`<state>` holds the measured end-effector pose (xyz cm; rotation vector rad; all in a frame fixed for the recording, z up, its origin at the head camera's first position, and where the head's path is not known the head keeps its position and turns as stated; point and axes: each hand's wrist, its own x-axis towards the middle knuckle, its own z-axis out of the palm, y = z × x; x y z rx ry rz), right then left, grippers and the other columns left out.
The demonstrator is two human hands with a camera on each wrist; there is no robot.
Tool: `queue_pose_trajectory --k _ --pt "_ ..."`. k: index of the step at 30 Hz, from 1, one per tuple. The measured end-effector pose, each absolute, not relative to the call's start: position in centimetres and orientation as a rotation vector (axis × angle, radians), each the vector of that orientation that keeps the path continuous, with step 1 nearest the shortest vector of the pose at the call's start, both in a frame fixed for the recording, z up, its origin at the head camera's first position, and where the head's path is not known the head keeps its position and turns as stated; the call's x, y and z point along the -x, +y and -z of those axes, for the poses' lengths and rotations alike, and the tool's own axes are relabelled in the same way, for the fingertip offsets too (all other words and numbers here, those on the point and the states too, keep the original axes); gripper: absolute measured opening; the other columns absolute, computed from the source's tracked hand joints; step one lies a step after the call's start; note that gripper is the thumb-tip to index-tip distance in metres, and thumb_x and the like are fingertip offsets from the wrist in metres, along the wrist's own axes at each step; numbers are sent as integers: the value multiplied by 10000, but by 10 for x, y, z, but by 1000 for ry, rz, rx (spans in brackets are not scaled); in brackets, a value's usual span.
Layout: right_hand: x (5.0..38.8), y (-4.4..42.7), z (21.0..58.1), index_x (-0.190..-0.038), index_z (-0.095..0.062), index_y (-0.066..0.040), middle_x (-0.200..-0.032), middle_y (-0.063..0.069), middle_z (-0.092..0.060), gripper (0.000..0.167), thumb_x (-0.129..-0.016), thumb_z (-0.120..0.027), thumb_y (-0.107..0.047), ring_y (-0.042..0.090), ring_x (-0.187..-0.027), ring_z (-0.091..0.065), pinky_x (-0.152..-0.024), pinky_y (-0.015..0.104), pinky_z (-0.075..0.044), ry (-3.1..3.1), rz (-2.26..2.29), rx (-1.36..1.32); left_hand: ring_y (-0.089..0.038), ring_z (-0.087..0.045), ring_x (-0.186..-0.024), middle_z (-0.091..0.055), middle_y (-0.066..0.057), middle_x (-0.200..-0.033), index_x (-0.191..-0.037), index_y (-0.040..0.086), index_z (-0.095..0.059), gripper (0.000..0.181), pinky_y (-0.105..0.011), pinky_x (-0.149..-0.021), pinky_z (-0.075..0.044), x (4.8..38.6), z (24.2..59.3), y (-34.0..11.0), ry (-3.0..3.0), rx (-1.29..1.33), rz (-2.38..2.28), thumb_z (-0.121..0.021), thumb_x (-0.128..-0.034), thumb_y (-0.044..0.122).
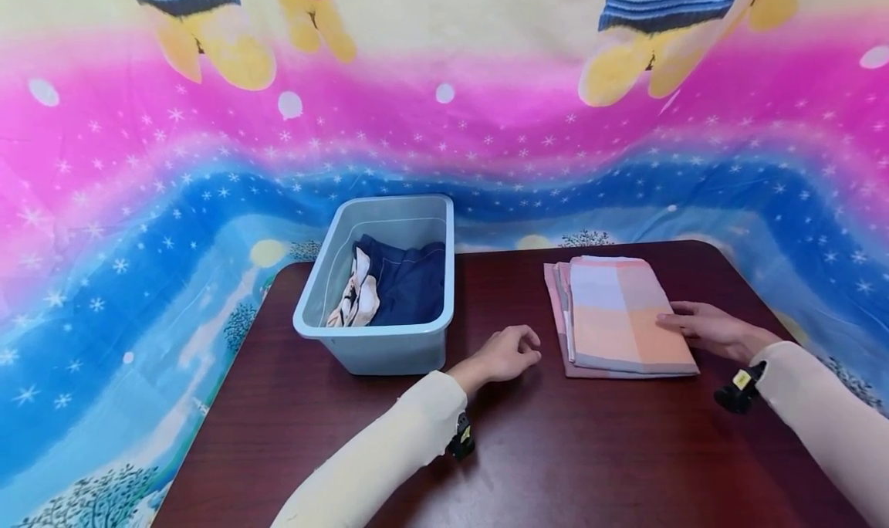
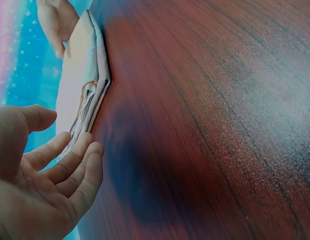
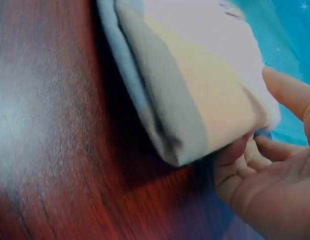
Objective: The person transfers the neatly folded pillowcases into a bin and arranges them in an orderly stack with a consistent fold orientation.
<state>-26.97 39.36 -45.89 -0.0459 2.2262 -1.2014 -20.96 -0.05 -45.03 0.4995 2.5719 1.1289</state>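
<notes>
A folded checked cloth (image 1: 611, 319) in pink, orange, white and grey lies on the right part of the table, its layers showing along the left side. At its right edge is my right hand (image 1: 718, 331). In the right wrist view, this hand's fingers (image 3: 240, 165) go beneath the cloth's edge, while the thumb is at the upper side. My left hand (image 1: 503, 354) hovers over the table between the cloth and a grey bin. Its fingers (image 2: 87, 172) are loosely bent, with nothing held, near the layered side of the cloth (image 2: 75, 80) but apart from it.
The grey plastic bin (image 1: 380, 350) stands at the table's back left. Inside lie a navy garment (image 1: 410, 285) and a cream-and-black patterned cloth (image 1: 357, 292). A colourful printed curtain (image 1: 444, 142) hangs behind the dark red wooden table (image 1: 590, 451).
</notes>
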Motion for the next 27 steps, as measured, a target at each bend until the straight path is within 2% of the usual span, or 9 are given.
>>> queue_pose_trajectory --k 5,8,11,13,15,23,27 --pt "274 390 462 -1579 63 79 -1621 345 -182 877 -1074 -458 -414 146 -1301 -513 -1090 448 -487 2134 1264 64 -82 -610 -809 -714 -41 -994 -1149 106 -664 184 -229 -759 -493 210 450 -1 2568 -486 -1133 -651 -977 171" --pt "275 386 464 -1593 60 44 -1568 278 -330 859 -1072 -481 -373 71 -1229 -538 -1050 401 -511 2079 1320 69 -79 -606 -804 -715 -42 -992 -1152 104 -665 188 -227 -751 -491 210 450 -1 2567 -482 -1135 -651 -977 169" --pt "274 384 466 -1599 70 6 -1424 69 -509 837 -1071 -500 -304 12 -1144 -574 -999 338 -519 2016 1369 71 -80 -606 -800 -714 -43 -988 -1156 100 -664 193 -229 -743 -491 210 450 0 2567 -481 -1133 -653 -976 168" --pt "273 383 467 -1593 89 6 -1314 -55 -548 835 -1070 -503 -266 3 -1113 -591 -971 319 -521 1980 1386 89 -87 -613 -803 -718 -44 -986 -1160 96 -664 199 -231 -745 -492 210 450 0 2573 -482 -1126 -653 -975 167" --pt "272 381 468 -1585 96 6 -1246 -116 -563 830 -1070 -502 -249 6 -1103 -601 -959 311 -524 1953 1383 98 -99 -620 -820 -717 -45 -997 -1170 97 -660 214 -231 -761 -491 210 450 1 2588 -484 -1112 -656 -971 175" --pt "268 371 467 -1531 -11 12 -1108 -9 -552 750 -1050 -540 -217 123 -848 -519 -760 304 -456 1929 1346 92 -169 -597 -984 -632 -112 -1225 -1307 89 -559 412 -257 -879 -473 209 458 9 2542 -448 -1201 -681 -929 197" --pt "267 368 467 -1496 -85 36 -1118 -21 -580 687 -1047 -545 -208 101 -883 -550 -761 287 -467 1941 1313 119 -221 -605 -1118 -583 -145 -1347 -1398 83 -474 532 -319 -973 -481 209 460 14 2445 -358 -1324 -684 -929 217"
